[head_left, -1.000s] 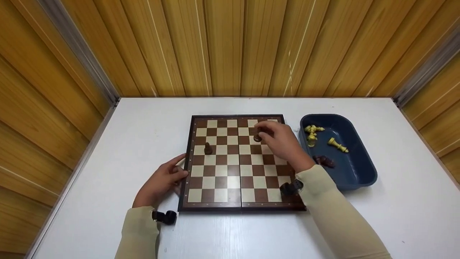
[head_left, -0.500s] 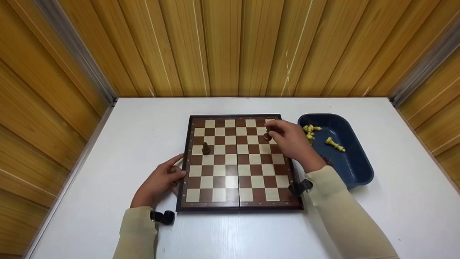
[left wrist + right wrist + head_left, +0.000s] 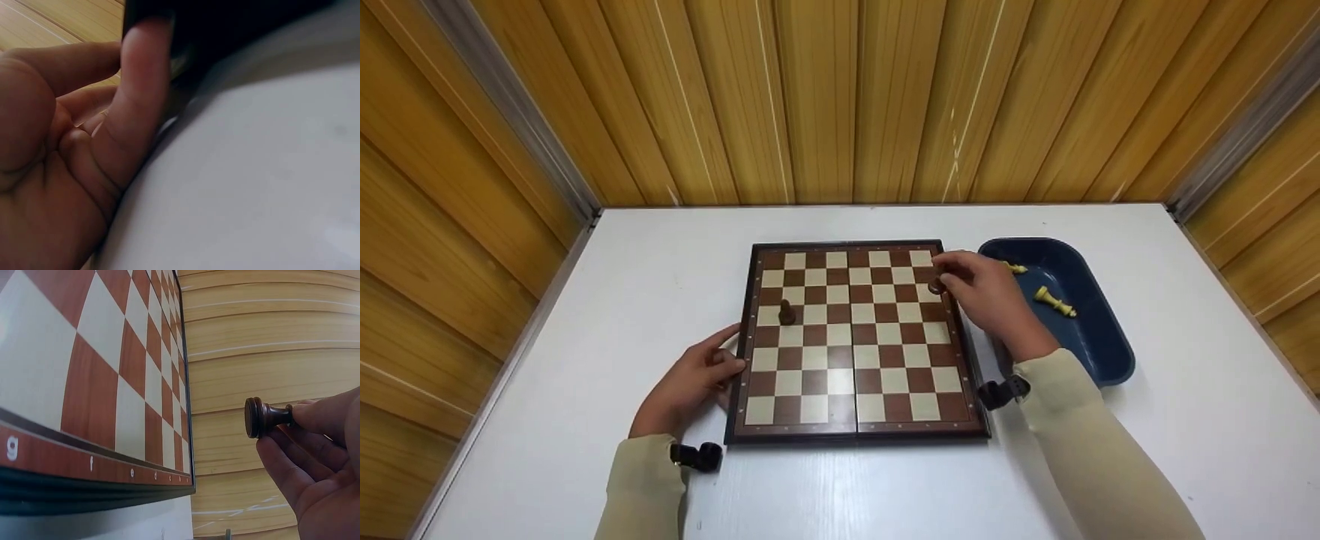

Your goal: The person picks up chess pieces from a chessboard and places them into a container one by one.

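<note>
My right hand (image 3: 988,296) pinches a dark brown chess piece (image 3: 936,286) between thumb and fingers, above the far right part of the chessboard (image 3: 842,375). In the right wrist view the chess piece (image 3: 262,417) lies tilted on its side in the grip; its round base and collar show, its top is hidden by the thumb. Another brown chess piece (image 3: 787,313) stands upright on the board's left side. My left hand (image 3: 690,386) touches the board's left edge with thumb and forefinger. In the left wrist view that hand (image 3: 73,157) has its thumb against the dark board side.
A dark blue tub (image 3: 1117,345) stands right of the board, partly covered by my right arm. A cream chess king (image 3: 1055,301) lies in it, and another cream piece (image 3: 1017,267) shows behind my hand. A wood-look panel wall (image 3: 825,105) rises behind the white table (image 3: 660,247).
My right hand has moved right across the board with the brown chess piece, toward the tub, and covers more of the tub's contents. The left hand has stayed at the board's edge.
</note>
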`<action>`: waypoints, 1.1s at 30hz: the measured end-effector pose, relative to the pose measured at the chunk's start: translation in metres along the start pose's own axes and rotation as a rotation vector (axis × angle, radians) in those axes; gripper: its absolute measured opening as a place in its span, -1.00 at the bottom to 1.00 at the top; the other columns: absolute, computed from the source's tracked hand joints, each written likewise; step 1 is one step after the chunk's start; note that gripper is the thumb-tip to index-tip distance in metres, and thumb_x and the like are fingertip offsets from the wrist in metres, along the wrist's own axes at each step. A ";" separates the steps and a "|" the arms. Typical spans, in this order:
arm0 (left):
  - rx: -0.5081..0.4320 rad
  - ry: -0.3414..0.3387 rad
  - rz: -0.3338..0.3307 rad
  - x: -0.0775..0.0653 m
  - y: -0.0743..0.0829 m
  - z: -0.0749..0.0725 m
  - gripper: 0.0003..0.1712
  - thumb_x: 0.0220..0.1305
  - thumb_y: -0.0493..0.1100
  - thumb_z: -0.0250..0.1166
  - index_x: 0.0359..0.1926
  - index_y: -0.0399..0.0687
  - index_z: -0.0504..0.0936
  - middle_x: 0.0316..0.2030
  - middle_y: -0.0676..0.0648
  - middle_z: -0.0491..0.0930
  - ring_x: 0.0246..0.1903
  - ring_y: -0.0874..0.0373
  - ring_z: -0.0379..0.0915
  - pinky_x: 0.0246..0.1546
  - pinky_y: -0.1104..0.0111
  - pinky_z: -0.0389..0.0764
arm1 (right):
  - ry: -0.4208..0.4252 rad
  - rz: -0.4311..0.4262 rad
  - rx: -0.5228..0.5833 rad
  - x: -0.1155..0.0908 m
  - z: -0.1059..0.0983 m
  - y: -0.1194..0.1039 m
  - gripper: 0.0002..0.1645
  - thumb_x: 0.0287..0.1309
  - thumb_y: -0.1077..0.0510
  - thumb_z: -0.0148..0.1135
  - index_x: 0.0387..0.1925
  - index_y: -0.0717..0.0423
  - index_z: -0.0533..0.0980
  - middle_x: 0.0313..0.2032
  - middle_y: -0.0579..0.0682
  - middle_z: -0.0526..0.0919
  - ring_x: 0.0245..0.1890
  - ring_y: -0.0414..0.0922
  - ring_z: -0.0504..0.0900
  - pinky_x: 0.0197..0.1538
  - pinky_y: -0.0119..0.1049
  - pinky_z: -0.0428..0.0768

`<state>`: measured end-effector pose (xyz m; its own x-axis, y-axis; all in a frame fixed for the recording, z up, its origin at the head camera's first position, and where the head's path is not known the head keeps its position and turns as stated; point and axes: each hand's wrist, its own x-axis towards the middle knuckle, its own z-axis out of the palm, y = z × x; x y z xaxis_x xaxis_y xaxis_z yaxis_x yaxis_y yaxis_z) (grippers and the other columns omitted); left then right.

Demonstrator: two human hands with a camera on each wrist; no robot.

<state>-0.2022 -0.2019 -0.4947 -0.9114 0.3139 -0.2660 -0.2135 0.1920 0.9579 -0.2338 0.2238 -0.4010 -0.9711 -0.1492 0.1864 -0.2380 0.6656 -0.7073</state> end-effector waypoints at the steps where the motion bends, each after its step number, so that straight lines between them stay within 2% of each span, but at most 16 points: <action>1: 0.001 -0.004 0.002 0.000 0.000 0.000 -0.20 0.30 -0.17 0.28 0.48 0.21 0.14 -0.32 -0.11 0.58 -0.45 0.10 0.56 -0.45 0.13 0.69 | 0.002 0.000 -0.003 0.000 -0.001 0.001 -0.66 0.37 0.23 0.08 0.14 0.08 0.52 -0.04 0.12 0.65 -0.02 0.03 0.65 0.03 -0.04 0.59; 5: 0.006 -0.016 0.019 0.001 -0.001 -0.001 -0.19 0.30 -0.18 0.28 0.49 0.15 0.13 -0.32 -0.08 0.56 -0.43 0.13 0.53 -0.46 0.18 0.68 | 0.018 -0.004 -0.023 -0.001 -0.003 0.008 -0.67 0.37 0.22 0.09 0.12 0.10 0.53 -0.01 0.12 0.64 0.02 0.04 0.63 0.11 0.01 0.56; 11: -0.020 -0.021 0.009 -0.003 -0.002 0.000 -0.18 0.30 -0.18 0.28 0.49 0.16 0.11 -0.31 -0.11 0.57 -0.43 0.10 0.58 -0.46 0.09 0.70 | 0.015 -0.002 -0.033 -0.003 -0.003 0.016 -0.68 0.37 0.22 0.09 0.11 0.12 0.53 0.02 0.14 0.64 0.03 0.06 0.61 0.11 0.03 0.55; 21: 0.011 -0.050 0.046 0.000 0.001 -0.001 -0.19 0.31 -0.17 0.26 0.49 0.14 0.10 -0.32 -0.11 0.56 -0.44 0.10 0.58 -0.44 0.07 0.70 | 0.054 0.013 -0.043 -0.003 -0.009 0.028 -0.69 0.35 0.24 0.10 0.08 0.12 0.55 -0.09 0.13 0.68 -0.11 0.03 0.66 0.03 -0.03 0.56; 29: 0.006 -0.031 0.023 0.000 -0.001 -0.002 -0.19 0.31 -0.17 0.27 0.49 0.20 0.12 -0.31 -0.11 0.57 -0.44 0.09 0.57 -0.44 0.08 0.70 | 0.065 0.016 -0.053 -0.005 -0.013 0.036 -0.68 0.33 0.27 0.10 0.08 0.16 0.55 -0.07 0.19 0.67 -0.04 0.08 0.65 0.06 0.01 0.55; 33: 0.002 -0.033 0.020 0.000 0.000 -0.001 -0.18 0.31 -0.17 0.27 0.49 0.17 0.10 -0.31 -0.10 0.56 -0.44 0.11 0.54 -0.47 0.11 0.70 | 0.061 0.029 -0.040 -0.006 -0.016 0.038 -0.67 0.33 0.29 0.09 0.09 0.19 0.54 -0.09 0.18 0.68 -0.06 0.06 0.66 0.05 -0.04 0.54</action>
<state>-0.2022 -0.2033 -0.4949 -0.9034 0.3479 -0.2507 -0.1949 0.1877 0.9627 -0.2363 0.2620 -0.4182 -0.9743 -0.0856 0.2083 -0.2078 0.6978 -0.6854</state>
